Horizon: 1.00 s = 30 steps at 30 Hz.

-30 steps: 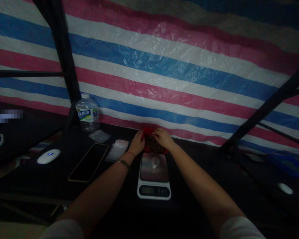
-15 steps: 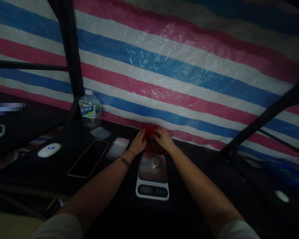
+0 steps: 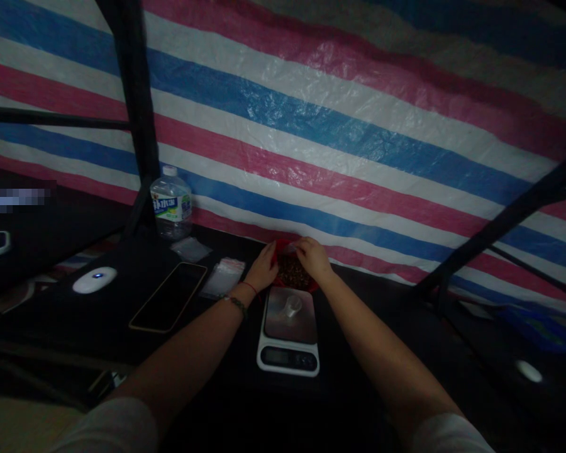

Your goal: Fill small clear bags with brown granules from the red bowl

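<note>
A red container [image 3: 283, 242], a bowl or an opened bag, holds small brown pieces [image 3: 295, 274] too dark to name. My left hand [image 3: 263, 269] is closed on its left rim. Over the right side of the container, my right hand [image 3: 314, 258] is bent with its fingertips pinched together. Something pale and see-through shows at those fingertips, too blurred to name. Just in front of the container lies a white kitchen scale [image 3: 288, 358] with a metal plate. A small clear cup [image 3: 293, 306] stands on that plate.
Left of my left hand lie clear zip bags [image 3: 224, 277], a phone [image 3: 170, 296] and a white mouse-shaped device [image 3: 94, 280]. A labelled plastic bottle [image 3: 172, 204] stands behind them. A striped tarp [image 3: 311, 145] hangs behind the table, with dark metal posts [image 3: 134, 82].
My right hand has shifted slightly within the container, and the pale see-through thing at its fingertips shows more plainly. My left hand stays on the rim. The view has tilted a little.
</note>
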Tool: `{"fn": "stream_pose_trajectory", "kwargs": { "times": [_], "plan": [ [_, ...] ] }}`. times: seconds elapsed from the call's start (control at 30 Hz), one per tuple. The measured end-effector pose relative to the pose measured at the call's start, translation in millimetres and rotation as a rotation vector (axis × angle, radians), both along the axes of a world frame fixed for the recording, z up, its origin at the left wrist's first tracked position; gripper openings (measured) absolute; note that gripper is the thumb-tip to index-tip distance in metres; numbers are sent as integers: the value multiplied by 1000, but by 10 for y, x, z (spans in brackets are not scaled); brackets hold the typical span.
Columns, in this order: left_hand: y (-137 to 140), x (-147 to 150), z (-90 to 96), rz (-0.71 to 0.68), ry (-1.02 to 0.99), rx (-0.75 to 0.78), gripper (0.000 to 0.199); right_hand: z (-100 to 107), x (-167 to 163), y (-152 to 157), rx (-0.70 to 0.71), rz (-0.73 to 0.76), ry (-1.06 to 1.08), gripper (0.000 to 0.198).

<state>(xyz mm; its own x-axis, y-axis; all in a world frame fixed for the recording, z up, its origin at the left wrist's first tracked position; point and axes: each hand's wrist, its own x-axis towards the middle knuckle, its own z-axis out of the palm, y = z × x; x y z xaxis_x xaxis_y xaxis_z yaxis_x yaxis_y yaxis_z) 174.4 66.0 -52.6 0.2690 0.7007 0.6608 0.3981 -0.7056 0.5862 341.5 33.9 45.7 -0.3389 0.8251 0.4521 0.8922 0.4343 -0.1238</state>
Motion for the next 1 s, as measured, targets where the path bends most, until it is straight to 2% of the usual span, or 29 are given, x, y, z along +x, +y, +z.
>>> {"fn": "stream_pose_trajectory", "kwargs": {
  "times": [0.1,0.3,0.53,0.63,0.73,0.83,1.0],
  "plan": [
    [-1,2,-4,-7,4,4,64,3,9,-63,0,-74,-37,17],
    [3,-4,-8,-2,-1,-11,67,50,21,-128,55,-112,-30,20],
    [0,1,-12,-5,-12,-37,69,-46,142,-167,73,-134,35,22],
    [-10,-4,6,18,0,-29,68,-79,281,-143,45,-138,279,19],
    [-45,-24,66,81,20,-25,60,-133,384,-139,-51,-89,764,20],
    [-115,-46,156,140,29,8,42,-251,377,-194,-196,-57,1171,30],
    [-288,-36,309,28,70,131,30,-527,213,-327,-231,-61,1430,31]
  ]
}}
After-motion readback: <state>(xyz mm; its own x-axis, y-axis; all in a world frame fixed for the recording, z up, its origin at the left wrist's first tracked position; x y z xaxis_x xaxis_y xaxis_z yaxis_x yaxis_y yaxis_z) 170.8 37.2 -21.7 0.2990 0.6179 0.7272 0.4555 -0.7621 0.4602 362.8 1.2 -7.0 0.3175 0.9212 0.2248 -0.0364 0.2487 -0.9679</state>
